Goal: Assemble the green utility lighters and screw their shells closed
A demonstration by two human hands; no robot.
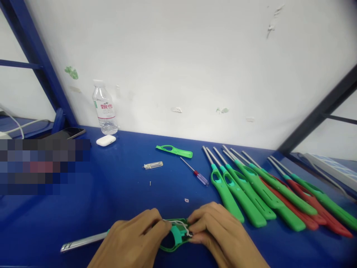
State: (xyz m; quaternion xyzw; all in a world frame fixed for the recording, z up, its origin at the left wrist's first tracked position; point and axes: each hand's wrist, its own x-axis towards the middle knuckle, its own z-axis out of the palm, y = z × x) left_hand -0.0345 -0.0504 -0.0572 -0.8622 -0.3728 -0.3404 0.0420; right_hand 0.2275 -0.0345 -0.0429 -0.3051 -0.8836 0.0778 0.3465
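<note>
An opened green utility lighter (170, 243) lies at the table's front, its metal tube (83, 241) pointing left. Inside its shell a teal trigger (176, 235) and a thin white wire (178, 222) show. My left hand (134, 234) is closed on the shell's left part, its fingertips by the wire. My right hand (216, 230) pinches at the right part of the shell, beside the wire's end; what lies under its fingers is hidden. Behind the hands are a small pale piece (186, 200), a screw (150, 183), a clear fuel tank (153, 165) and a green half shell (175, 150).
A screwdriver (200, 178) lies right of centre. Several green and red lighters (251, 193) are spread along the right side. A water bottle (105, 108), a white case (106, 140) and a phone (73, 132) are at the back left, near the white wall.
</note>
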